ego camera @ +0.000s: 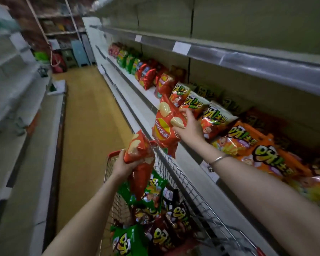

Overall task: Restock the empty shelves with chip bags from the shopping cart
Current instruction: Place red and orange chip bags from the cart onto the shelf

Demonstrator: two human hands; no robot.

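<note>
Cart near me still approx half full w/ green & dark bags, left hand fingers clamped on red bag over it, right hand fingers clamped on 2nd red bag at shelf edge, row beyond part-stocked, upper shelf bare.

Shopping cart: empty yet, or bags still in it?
Not empty. The shopping cart still holds green bags and dark brown bags piled inside its wire basket.
</note>
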